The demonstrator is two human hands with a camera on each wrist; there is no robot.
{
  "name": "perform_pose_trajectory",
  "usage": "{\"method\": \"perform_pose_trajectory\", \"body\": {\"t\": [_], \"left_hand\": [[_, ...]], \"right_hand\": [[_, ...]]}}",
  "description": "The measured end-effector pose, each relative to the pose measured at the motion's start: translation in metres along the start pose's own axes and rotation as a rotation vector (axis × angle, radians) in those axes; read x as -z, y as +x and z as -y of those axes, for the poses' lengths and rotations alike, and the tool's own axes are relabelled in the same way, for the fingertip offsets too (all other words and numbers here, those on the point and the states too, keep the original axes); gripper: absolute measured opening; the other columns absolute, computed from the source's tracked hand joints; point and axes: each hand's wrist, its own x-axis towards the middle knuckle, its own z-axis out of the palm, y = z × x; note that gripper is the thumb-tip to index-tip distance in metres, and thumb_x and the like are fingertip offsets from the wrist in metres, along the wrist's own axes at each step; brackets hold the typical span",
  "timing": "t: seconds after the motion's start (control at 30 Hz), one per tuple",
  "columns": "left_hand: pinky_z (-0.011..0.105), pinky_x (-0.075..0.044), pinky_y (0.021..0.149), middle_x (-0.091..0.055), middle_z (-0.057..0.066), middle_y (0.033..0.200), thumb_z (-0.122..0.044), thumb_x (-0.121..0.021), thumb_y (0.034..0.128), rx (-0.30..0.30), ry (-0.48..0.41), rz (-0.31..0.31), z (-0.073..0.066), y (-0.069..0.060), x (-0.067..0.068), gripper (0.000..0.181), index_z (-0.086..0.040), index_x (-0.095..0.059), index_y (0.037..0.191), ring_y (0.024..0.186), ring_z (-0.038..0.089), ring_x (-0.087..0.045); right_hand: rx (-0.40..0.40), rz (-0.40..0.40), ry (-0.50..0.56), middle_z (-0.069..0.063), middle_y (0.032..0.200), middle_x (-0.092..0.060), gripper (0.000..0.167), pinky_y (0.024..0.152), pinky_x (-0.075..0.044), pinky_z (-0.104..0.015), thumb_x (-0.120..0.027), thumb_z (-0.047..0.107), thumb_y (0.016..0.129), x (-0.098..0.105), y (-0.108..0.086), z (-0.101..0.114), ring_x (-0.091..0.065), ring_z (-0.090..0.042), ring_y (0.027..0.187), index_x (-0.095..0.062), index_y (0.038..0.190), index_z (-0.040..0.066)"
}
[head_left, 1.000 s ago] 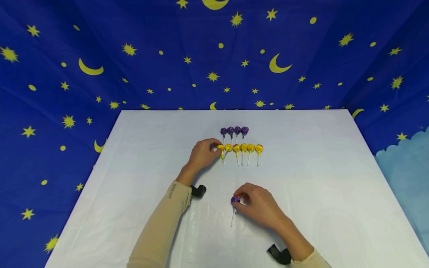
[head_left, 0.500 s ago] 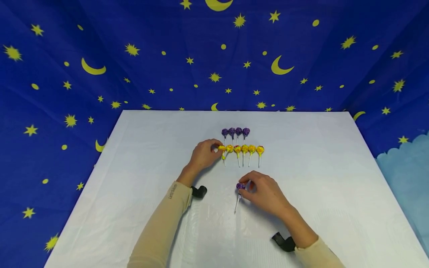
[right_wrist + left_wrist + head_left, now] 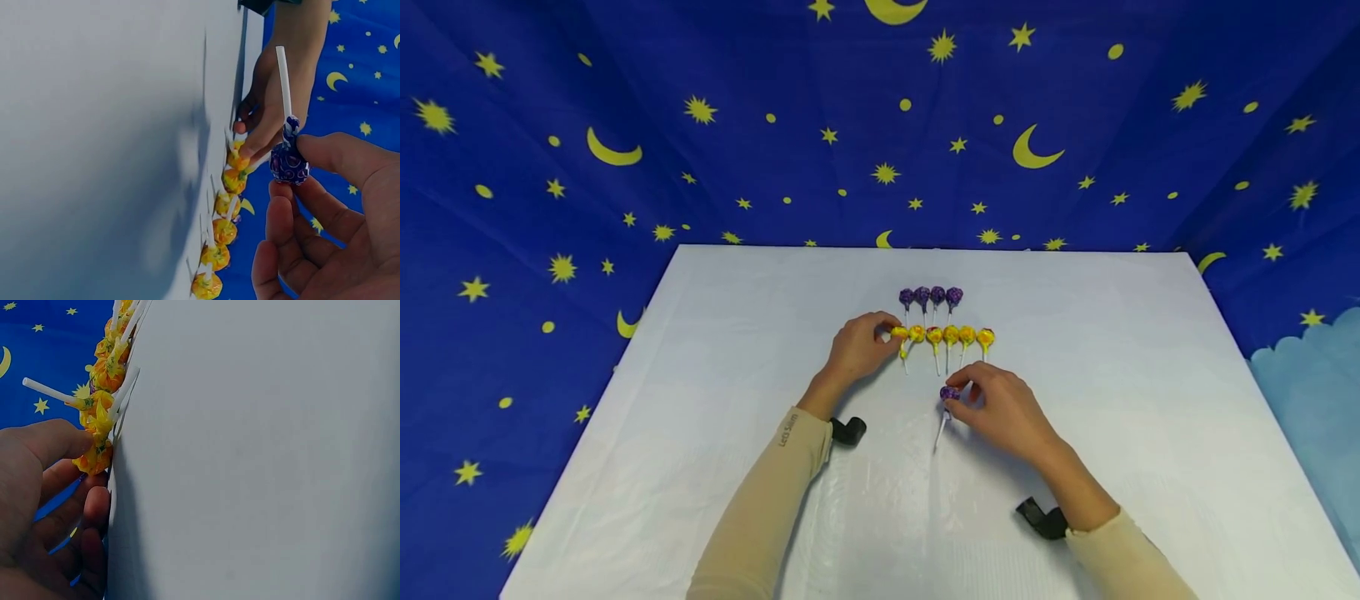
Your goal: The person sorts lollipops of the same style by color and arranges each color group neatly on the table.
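Note:
In the head view my left hand (image 3: 857, 346) pinches the leftmost yellow lollipop (image 3: 899, 332) of a row, its thumb and fingers at the wrapped head. The other yellow lollipops (image 3: 951, 334) line up to its right, sticks toward me. My right hand (image 3: 1003, 410) holds a purple lollipop (image 3: 289, 165) by its wrapped head, between thumb and fingertips. Its white stick (image 3: 284, 81) stands free of the fingers. This lollipop is held in front of the yellow row. Behind that row lie several purple lollipops (image 3: 922, 296), side by side.
Everything lies on a white table (image 3: 760, 317). A blue cloth (image 3: 790, 92) with yellow stars and moons hangs behind and at the sides. A black piece (image 3: 848, 431) is strapped at the left wrist, and another black piece (image 3: 1042, 518) at the right.
My right hand has moved away from me and slightly to the right, carrying the purple lollipop closer to the yellow row. The left hand stays at the same yellow lollipop.

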Motion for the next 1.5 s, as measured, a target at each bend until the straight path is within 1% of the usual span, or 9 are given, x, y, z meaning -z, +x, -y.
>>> {"method": "perform_pose_trajectory", "body": {"t": [0.33,0.53,0.63,0.83,1.07,1.2,1.3,1.5], "left_hand": [[0.03,-0.042,0.058,-0.065,-0.008,0.094,-0.028,-0.069,0.0882,0.016,0.003,0.01,-0.003,0.0,0.0,0.02,-0.022,-0.07,0.107,0.067,0.009,-0.053],[0.03,-0.042,0.057,-0.065,-0.009,0.093,-0.029,-0.069,0.0884,0.026,0.0,0.004,-0.002,0.001,-0.001,0.021,-0.022,-0.071,0.108,0.066,0.009,-0.053],[0.03,-0.042,0.057,-0.065,-0.009,0.092,-0.03,-0.069,0.0881,0.028,-0.011,0.002,-0.002,0.001,-0.002,0.021,-0.022,-0.071,0.108,0.065,0.009,-0.053],[0.03,-0.041,0.055,-0.064,-0.01,0.089,-0.03,-0.071,0.0873,0.038,0.0,-0.012,0.003,-0.003,-0.004,0.02,-0.024,-0.071,0.106,0.063,0.009,-0.053],[0.03,-0.041,0.056,-0.064,-0.009,0.09,-0.03,-0.07,0.0875,0.012,-0.015,-0.016,0.002,0.001,-0.004,0.021,-0.022,-0.071,0.106,0.063,0.009,-0.052],[0.03,-0.041,0.056,-0.064,-0.009,0.089,-0.03,-0.071,0.0869,0.022,-0.011,-0.021,0.003,0.0,-0.004,0.021,-0.022,-0.071,0.106,0.063,0.01,-0.052],[0.031,-0.041,0.056,-0.064,-0.009,0.087,-0.03,-0.071,0.0866,0.03,-0.006,-0.026,0.004,-0.001,-0.004,0.021,-0.022,-0.071,0.106,0.062,0.01,-0.052],[0.03,-0.041,0.056,-0.064,-0.01,0.087,-0.032,-0.071,0.087,0.023,-0.008,-0.022,0.005,0.001,-0.005,0.021,-0.024,-0.071,0.106,0.063,0.009,-0.053]], "right_hand": [[-0.013,-0.018,-0.015,0.007,0.091,-0.064,0.02,0.064,-0.042,-0.032,-0.077,0.025,0.081,0.001,0.006,-0.003,-0.056,-0.01,0.072,-0.072,0.099,0.017],[-0.021,-0.021,-0.028,0.007,0.091,-0.064,0.021,0.064,-0.042,-0.032,-0.076,0.026,0.082,0.005,0.009,-0.006,-0.054,-0.01,0.072,-0.072,0.1,0.017],[-0.026,-0.026,-0.017,0.006,0.091,-0.064,0.021,0.064,-0.042,-0.033,-0.076,0.025,0.082,0.006,0.01,-0.008,-0.054,-0.01,0.073,-0.072,0.1,0.017],[-0.033,-0.018,0.012,0.006,0.091,-0.064,0.021,0.064,-0.041,-0.033,-0.076,0.025,0.082,0.003,0.011,-0.008,-0.055,-0.014,0.074,-0.072,0.101,0.016],[-0.05,-0.044,-0.028,0.004,0.091,-0.064,0.021,0.062,-0.042,-0.033,-0.076,0.026,0.082,0.007,0.016,-0.012,-0.054,-0.011,0.073,-0.072,0.101,0.015],[-0.049,-0.049,-0.028,0.004,0.09,-0.064,0.022,0.062,-0.041,-0.034,-0.076,0.025,0.083,0.009,0.019,-0.015,-0.054,-0.012,0.072,-0.072,0.101,0.015],[-0.055,-0.041,-0.027,0.003,0.091,-0.064,0.022,0.063,-0.041,-0.034,-0.075,0.025,0.083,0.009,0.021,-0.017,-0.054,-0.013,0.073,-0.072,0.102,0.014],[-0.083,-0.036,-0.036,0.002,0.095,-0.065,0.024,0.065,-0.041,-0.035,-0.075,0.026,0.084,0.012,0.025,-0.021,-0.055,-0.014,0.075,-0.072,0.104,0.013]]}}
